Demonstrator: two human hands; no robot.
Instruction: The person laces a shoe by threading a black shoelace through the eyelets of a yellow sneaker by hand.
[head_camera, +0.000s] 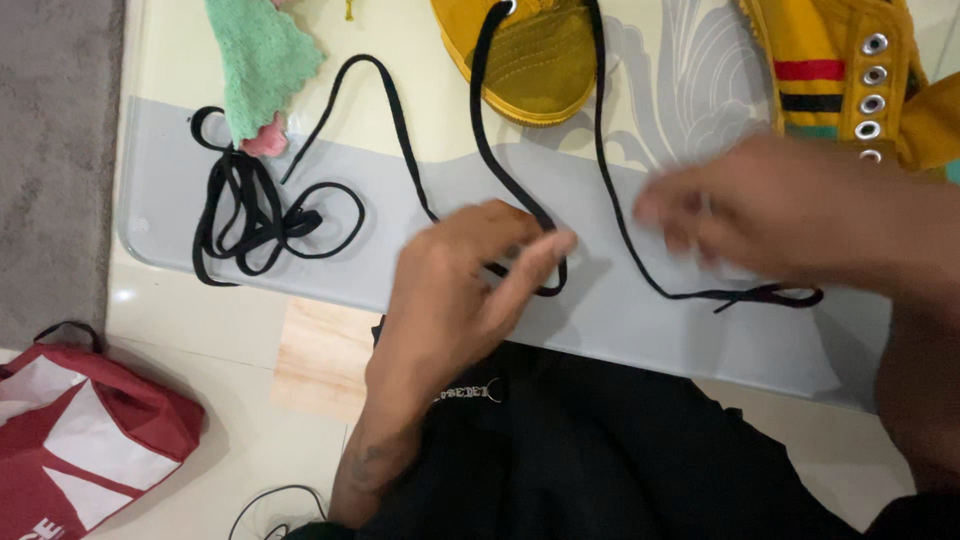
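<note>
Left hand (455, 290) pinches the black lace (487, 150), running toward 12 o'clock; right hand (790, 210) blurred, its grip indiscernible.

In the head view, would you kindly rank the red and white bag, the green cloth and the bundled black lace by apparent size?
1. Red and white bag, though cut off by the frame and nearer the camera.
2 and 3. Green cloth and bundled black lace look too alike to rank; the cloth is also cut off.
</note>
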